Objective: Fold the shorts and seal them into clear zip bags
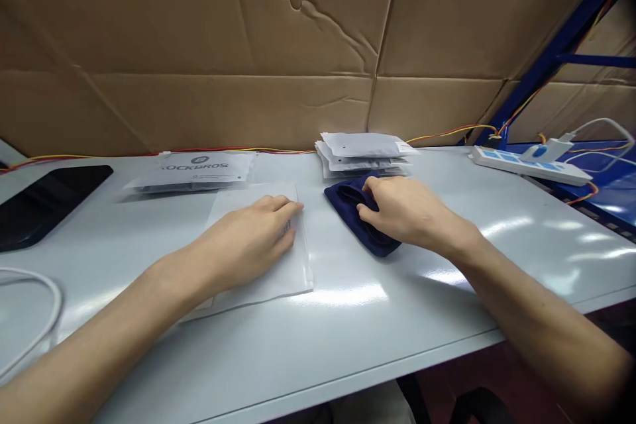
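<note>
My left hand [261, 232] lies on a flat, frosted white plastic bag [293, 271], its fingers resting on the surface with a slight bend. Some dark print on the bag peeks out by the thumb. To the right, my right hand [407, 209] grips a folded navy blue cloth item [350, 205], thumb and fingers curled at a fold in its upper side. The cloth lies on the table, apart from the bag. Part of it is hidden beneath my right hand, and I cannot tell what kind of item it is.
Behind are a filled ROCKBROS bag [199, 171] and a stack of filled frosted bags [365, 146]. A dark phone-like slab [52, 202] and a white cable [54, 305] lie left. A power strip [531, 164] sits at the right edge. Cardboard [223, 33] walls off the back.
</note>
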{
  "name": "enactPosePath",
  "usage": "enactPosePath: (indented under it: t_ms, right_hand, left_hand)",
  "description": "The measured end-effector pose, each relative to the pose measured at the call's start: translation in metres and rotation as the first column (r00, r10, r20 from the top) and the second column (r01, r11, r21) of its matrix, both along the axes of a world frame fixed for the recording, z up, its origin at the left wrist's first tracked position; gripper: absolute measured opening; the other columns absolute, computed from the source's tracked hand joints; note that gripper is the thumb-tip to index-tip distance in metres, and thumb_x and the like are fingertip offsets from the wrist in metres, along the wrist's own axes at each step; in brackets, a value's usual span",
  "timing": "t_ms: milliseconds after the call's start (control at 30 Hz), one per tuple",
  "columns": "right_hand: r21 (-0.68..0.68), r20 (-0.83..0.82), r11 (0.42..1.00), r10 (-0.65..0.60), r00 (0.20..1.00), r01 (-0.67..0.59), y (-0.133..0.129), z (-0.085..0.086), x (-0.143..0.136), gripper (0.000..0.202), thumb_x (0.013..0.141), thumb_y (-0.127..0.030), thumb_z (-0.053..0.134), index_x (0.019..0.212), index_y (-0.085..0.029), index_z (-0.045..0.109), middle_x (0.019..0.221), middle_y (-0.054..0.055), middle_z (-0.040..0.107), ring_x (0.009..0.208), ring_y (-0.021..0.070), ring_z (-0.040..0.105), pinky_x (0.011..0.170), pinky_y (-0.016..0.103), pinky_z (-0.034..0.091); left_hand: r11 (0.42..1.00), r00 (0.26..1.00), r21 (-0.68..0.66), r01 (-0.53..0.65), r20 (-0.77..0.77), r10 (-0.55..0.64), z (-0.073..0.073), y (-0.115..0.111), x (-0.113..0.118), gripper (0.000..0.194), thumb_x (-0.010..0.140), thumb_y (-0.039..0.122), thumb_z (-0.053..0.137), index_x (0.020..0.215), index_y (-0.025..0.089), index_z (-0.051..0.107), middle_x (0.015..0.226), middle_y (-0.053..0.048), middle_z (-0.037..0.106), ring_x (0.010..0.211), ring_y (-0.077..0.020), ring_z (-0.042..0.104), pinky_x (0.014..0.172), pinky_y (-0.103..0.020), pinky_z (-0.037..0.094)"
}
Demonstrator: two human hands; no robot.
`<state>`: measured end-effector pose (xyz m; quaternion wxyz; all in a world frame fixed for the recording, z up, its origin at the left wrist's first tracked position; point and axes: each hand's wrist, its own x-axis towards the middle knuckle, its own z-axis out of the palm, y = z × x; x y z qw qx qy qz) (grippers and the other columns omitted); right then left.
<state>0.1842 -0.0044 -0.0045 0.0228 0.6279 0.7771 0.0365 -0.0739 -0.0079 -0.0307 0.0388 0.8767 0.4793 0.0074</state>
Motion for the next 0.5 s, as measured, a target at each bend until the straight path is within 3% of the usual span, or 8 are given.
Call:
enactPosePath:
  t_ms: [200, 500]
  right_hand:
    - [0.029, 0.038, 0.999, 0.013, 0.999, -0.014, -0.0040, -0.0018, -0.0050, 0.033, 0.093, -0.047, 0.052, 0.091, -0.018, 0.066, 0.086, 0.014, 0.074, 0.073, 0.0276, 0.067, 0.056, 0.035, 0.032]
    - [0.003, 0.004, 0.999, -0.032, 0.999, 0.032, -0.0013, -0.0025, -0.0093, 0.017, 0.092, -0.029, 0.053, 0.087, -0.017, 0.065, 0.075, 0.014, 0.068, 0.067, 0.0265, 0.065, 0.053, 0.035, 0.027]
  left_hand:
    - [0.996, 0.997, 0.055, -0.074, 0.010, 0.074, -0.0017, 0.0024, 0.0011, 0.042, 0.099, 0.043, 0.037, 0.127, 0.024, 0.061, 0.122, -0.011, 0.065, 0.098, -0.0298, 0.067, 0.074, -0.040, 0.052]
    - [0.988, 0.991, 0.069, -0.137, 0.025, 0.135, 0.0012, 0.0007, 0.0056, 0.039, 0.097, 0.046, 0.038, 0.116, 0.023, 0.064, 0.109, -0.011, 0.066, 0.094, -0.0311, 0.066, 0.073, -0.042, 0.050]
